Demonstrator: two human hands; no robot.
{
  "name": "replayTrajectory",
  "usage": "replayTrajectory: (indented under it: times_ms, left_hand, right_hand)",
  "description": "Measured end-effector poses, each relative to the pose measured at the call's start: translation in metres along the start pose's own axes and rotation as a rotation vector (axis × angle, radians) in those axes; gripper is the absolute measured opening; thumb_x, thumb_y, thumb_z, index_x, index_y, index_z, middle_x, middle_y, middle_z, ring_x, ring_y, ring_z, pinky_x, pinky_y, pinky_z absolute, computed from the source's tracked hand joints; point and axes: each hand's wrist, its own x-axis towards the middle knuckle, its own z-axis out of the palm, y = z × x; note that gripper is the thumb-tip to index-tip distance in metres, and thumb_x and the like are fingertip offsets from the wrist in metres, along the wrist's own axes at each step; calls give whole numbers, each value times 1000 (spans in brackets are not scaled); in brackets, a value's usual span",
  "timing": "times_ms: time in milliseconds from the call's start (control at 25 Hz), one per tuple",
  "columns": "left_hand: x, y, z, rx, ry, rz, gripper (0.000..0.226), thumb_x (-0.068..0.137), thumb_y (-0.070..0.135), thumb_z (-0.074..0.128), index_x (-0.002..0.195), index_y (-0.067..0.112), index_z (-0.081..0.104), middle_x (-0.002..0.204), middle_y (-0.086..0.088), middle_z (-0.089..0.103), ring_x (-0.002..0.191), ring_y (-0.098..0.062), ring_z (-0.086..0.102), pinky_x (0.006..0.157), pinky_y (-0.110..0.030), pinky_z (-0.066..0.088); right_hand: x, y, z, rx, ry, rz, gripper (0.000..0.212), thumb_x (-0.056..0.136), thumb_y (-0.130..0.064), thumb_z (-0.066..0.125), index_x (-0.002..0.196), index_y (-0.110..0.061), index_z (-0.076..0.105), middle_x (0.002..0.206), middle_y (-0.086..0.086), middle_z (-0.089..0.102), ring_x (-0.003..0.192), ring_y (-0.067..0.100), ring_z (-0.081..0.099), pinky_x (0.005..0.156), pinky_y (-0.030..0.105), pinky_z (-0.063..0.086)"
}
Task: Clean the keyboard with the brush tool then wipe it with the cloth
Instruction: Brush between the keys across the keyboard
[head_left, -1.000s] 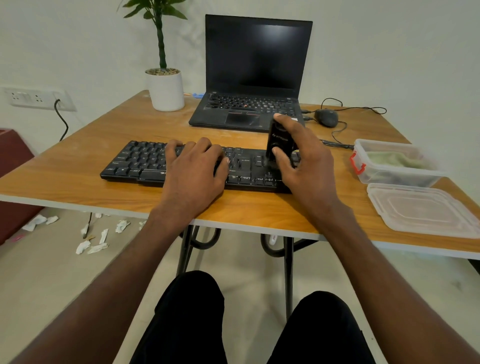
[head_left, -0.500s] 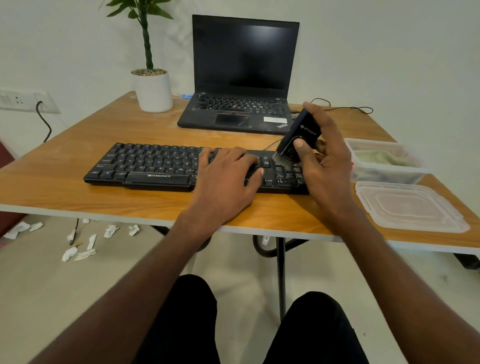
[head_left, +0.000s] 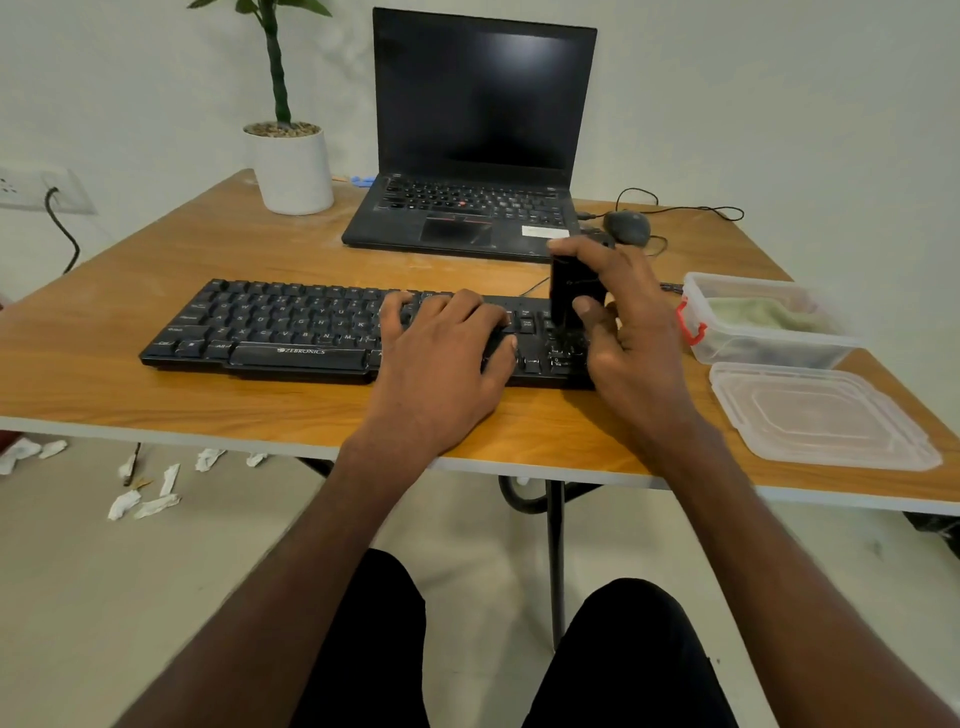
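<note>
Currently the brushing step is in hand: the right hand (head_left: 631, 332) grips a black brush tool (head_left: 571, 296) upright over the right end of the black keyboard (head_left: 291, 325), which lies across the middle of the wooden table (head_left: 156, 400). The left hand (head_left: 441, 358) rests flat, fingers relaxed, steadying the keys. Next, probably, sweeping strokes along further rows. The green cloth (head_left: 763, 314) waits in a clear container (head_left: 727, 348).
</note>
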Motion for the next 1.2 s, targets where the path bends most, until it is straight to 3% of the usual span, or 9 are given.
replayTrajectory:
  times_ms: [80, 200, 320, 400, 600, 800, 960, 1040, 1200]
  left_hand:
    - [0, 0, 0, 10, -9, -11, 37, 107, 52, 39, 131, 34, 61, 132, 11, 59, 127, -16, 54, 120, -55, 12]
    - [-1, 0, -2, 13, -13, -28, 38, 107, 54, 38, 132, 35, 61, 133, 11, 59, 127, -16, 54, 121, -57, 11]
    - [0, 0, -2, 15, -21, -31, 39, 107, 54, 38, 133, 35, 60, 134, 12, 58, 129, -16, 53, 121, -58, 11]
    - [0, 0, -1, 19, -23, -30, 39, 107, 55, 37, 133, 35, 60, 135, 12, 58, 129, -17, 53, 121, -59, 11]
    - [0, 0, -2, 14, -28, -37, 39, 108, 55, 37, 132, 36, 60, 134, 12, 58, 129, -16, 53, 122, -59, 11]
    - [0, 1, -3, 28, -37, -38, 41, 107, 57, 35, 133, 37, 59, 136, 13, 57, 130, -16, 52, 122, -60, 10]
    - [-1, 2, -6, 37, -47, -57, 40, 108, 58, 34, 133, 39, 58, 136, 14, 57, 131, -16, 51, 122, -62, 5]
    - [-1, 3, -6, 36, -43, -55, 40, 108, 58, 34, 133, 39, 58, 135, 14, 57, 131, -17, 51, 121, -62, 4]
    - [0, 0, -4, 26, -31, -89, 38, 108, 52, 36, 133, 34, 59, 136, 11, 57, 131, -19, 50, 120, -61, 5]
  right_hand:
    - [0, 2, -1, -8, 13, 15, 60, 99, 4, 53, 147, -30, 51, 136, 4, 51, 125, 8, 50, 96, 18, 50]
    - [5, 9, -6, 30, 209, 132, 57, 98, 2, 53, 147, -26, 52, 135, 6, 53, 122, 9, 52, 96, 16, 48]
    - [4, 10, -5, 101, 112, 74, 43, 105, -15, 55, 146, -25, 49, 139, 0, 52, 126, 13, 53, 98, 39, 56]
    - [3, 10, -2, 73, 79, 35, 41, 104, -27, 62, 142, -26, 47, 138, -5, 53, 125, 14, 56, 95, 43, 57]
    - [5, 13, -7, -38, 336, 133, 42, 100, -21, 63, 138, -25, 46, 132, -3, 57, 116, 13, 61, 90, 38, 59]
    - [3, 8, -1, -64, 122, 75, 46, 100, -24, 64, 142, -20, 45, 131, -2, 54, 113, 8, 58, 91, 25, 56]
    - [6, 9, -4, -283, 343, 223, 47, 97, -24, 64, 142, -20, 48, 134, 0, 56, 111, 8, 57, 79, 6, 40]
    - [5, 10, -4, -275, 329, 204, 47, 99, -25, 64, 142, -19, 48, 136, -1, 56, 114, 8, 57, 82, 11, 45]
    - [3, 5, -1, -3, 93, 44, 43, 100, -26, 67, 139, -20, 48, 123, -13, 55, 112, 7, 60, 90, 27, 57]
